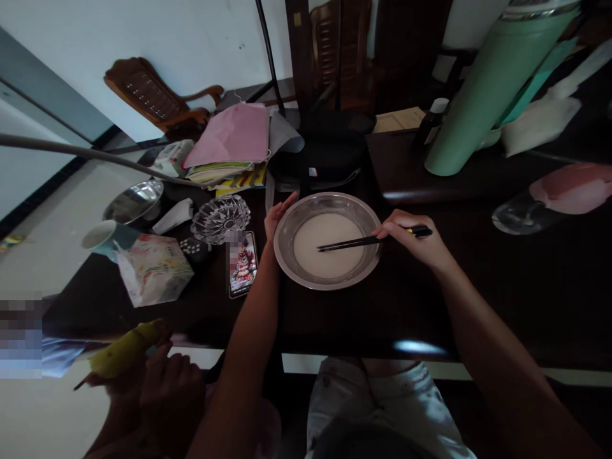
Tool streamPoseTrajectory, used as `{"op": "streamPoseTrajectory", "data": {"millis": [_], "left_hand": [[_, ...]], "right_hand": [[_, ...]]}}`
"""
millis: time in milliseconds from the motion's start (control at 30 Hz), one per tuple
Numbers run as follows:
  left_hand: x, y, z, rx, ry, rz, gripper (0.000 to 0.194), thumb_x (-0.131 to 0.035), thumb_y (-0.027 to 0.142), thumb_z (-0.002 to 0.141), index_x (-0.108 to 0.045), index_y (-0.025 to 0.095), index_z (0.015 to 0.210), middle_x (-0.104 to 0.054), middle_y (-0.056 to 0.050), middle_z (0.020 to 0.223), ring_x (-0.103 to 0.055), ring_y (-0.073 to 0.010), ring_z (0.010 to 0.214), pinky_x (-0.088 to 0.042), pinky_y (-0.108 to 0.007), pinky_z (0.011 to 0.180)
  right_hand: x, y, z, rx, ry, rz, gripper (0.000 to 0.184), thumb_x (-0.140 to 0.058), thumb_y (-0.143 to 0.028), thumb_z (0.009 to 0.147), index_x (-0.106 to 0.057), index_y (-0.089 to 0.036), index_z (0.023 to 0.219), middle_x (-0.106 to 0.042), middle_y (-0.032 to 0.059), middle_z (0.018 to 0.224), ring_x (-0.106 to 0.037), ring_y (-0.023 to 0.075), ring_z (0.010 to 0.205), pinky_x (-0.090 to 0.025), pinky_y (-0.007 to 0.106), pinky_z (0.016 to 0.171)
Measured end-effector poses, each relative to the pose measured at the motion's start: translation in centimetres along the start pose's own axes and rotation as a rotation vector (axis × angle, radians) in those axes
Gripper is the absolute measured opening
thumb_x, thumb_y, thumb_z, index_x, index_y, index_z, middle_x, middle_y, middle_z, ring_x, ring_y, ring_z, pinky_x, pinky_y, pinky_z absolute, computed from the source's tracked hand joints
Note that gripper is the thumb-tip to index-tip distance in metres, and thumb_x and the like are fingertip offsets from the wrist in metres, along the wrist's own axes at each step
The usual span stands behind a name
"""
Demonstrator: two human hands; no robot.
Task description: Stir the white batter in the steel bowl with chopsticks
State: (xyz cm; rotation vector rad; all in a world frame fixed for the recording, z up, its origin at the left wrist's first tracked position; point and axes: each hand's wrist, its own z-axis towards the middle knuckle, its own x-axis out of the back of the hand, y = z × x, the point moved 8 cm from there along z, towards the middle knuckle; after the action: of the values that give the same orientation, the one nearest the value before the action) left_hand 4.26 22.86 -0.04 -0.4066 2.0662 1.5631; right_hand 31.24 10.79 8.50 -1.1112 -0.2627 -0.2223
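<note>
A round metal bowl point(291, 271) stands on the dark table, holding a milky white liquid point(329, 233). My left hand point(276, 220) steadies the bowl from its left side, with the fingers along the outside below the rim. In my right hand point(411, 234) is a pair of black chopsticks point(351, 243), gripped near their thick ends. The chopsticks lean leftward over the rim, and their tips are at the liquid's surface. Left of the bowl lies a phone point(243, 264) with a lit screen.
Around the left side are a glass dish point(220, 220), tissue pack point(153, 271), cup point(108, 239) and steel basin point(136, 201). Behind sit stacked papers point(229, 137) and a black bag point(329, 153). A green flask point(492, 95) rises at right. Another person's hand point(172, 386) is near a yellow-green fruit point(124, 350).
</note>
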Motion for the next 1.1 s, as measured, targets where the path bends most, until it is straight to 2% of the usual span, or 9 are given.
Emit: {"op": "streamPoseTrajectory", "data": {"millis": [167, 333, 433, 533, 700, 833, 1000, 1100], "left_hand": [[-0.1, 0.0, -0.1, 0.002, -0.004, 0.02, 0.059, -0.041, 0.035, 0.092, -0.051, 0.014, 0.147, -0.077, -0.01, 0.105, -0.071, -0.0279, 0.104, -0.051, -0.042, 0.096], [-0.3, 0.1, -0.4, 0.002, 0.009, 0.021, 0.06, -0.039, 0.034, 0.092, -0.051, 0.012, 0.146, -0.077, -0.01, 0.104, -0.071, -0.0276, 0.105, -0.051, -0.04, 0.096], [-0.3, 0.1, -0.3, -0.002, 0.021, 0.02, 0.059, -0.04, 0.034, 0.092, -0.052, 0.013, 0.145, -0.077, -0.01, 0.102, -0.072, -0.0278, 0.103, -0.052, -0.041, 0.095], [-0.2, 0.0, -0.3, -0.006, 0.017, 0.02, 0.059, -0.042, 0.037, 0.092, -0.053, 0.014, 0.145, -0.077, -0.011, 0.106, -0.071, -0.0293, 0.105, -0.052, -0.043, 0.095], [-0.3, 0.1, -0.3, -0.002, 0.016, 0.005, 0.058, -0.04, 0.034, 0.093, -0.054, 0.013, 0.144, -0.077, -0.011, 0.102, -0.071, -0.0282, 0.104, -0.051, -0.042, 0.097], [-0.4, 0.1, -0.3, 0.008, 0.017, -0.007, 0.057, -0.036, 0.032, 0.094, -0.054, 0.011, 0.144, -0.078, -0.01, 0.096, -0.073, -0.0274, 0.101, -0.052, -0.042, 0.096], [-0.5, 0.2, -0.3, 0.0, 0.01, -0.018, 0.057, -0.037, 0.032, 0.094, -0.053, 0.011, 0.145, -0.078, -0.01, 0.099, -0.072, -0.0274, 0.104, -0.052, -0.042, 0.097], [-0.4, 0.2, -0.3, 0.001, 0.012, -0.009, 0.057, -0.038, 0.032, 0.093, -0.053, 0.012, 0.144, -0.078, -0.011, 0.102, -0.071, -0.028, 0.107, -0.051, -0.042, 0.098]], "right_hand": [[0.9, 0.2, -0.1, -0.029, 0.089, -0.01, 0.031, -0.063, -0.046, 0.093, -0.077, -0.029, 0.071, -0.076, 0.0018, 0.076, -0.068, 0.0202, 0.075, -0.051, 0.038, 0.076], [0.2, 0.0, 0.0, -0.033, 0.014, 0.012, 0.032, -0.063, -0.048, 0.092, -0.076, -0.029, 0.071, -0.075, 0.0018, 0.076, -0.068, 0.0201, 0.076, -0.052, 0.037, 0.074], [0.6, -0.1, 0.0, -0.019, 0.055, -0.049, 0.029, -0.065, -0.05, 0.09, -0.077, -0.03, 0.073, -0.076, 0.0018, 0.078, -0.067, 0.0213, 0.078, -0.051, 0.039, 0.076], [1.1, 0.2, 0.0, -0.063, 0.107, -0.041, 0.034, -0.063, -0.054, 0.09, -0.076, -0.03, 0.069, -0.075, 0.0019, 0.075, -0.067, 0.0214, 0.075, -0.051, 0.041, 0.076], [0.2, 0.1, 0.0, -0.052, 0.018, -0.013, 0.035, -0.063, -0.056, 0.089, -0.077, -0.03, 0.07, -0.075, 0.0021, 0.076, -0.068, 0.0212, 0.076, -0.053, 0.04, 0.075], [1.1, 0.2, 0.0, -0.05, 0.106, -0.019, 0.033, -0.065, -0.052, 0.09, -0.077, -0.03, 0.069, -0.075, 0.002, 0.074, -0.068, 0.021, 0.074, -0.051, 0.04, 0.075], [0.4, 0.1, 0.0, -0.039, 0.028, 0.015, 0.034, -0.063, -0.051, 0.091, -0.077, -0.029, 0.07, -0.075, 0.0018, 0.074, -0.069, 0.0208, 0.075, -0.052, 0.039, 0.074], [1.0, 0.1, 0.0, -0.039, 0.084, -0.025, 0.033, -0.064, -0.053, 0.09, -0.077, -0.03, 0.07, -0.075, 0.002, 0.075, -0.068, 0.0213, 0.076, -0.052, 0.04, 0.077]]}}
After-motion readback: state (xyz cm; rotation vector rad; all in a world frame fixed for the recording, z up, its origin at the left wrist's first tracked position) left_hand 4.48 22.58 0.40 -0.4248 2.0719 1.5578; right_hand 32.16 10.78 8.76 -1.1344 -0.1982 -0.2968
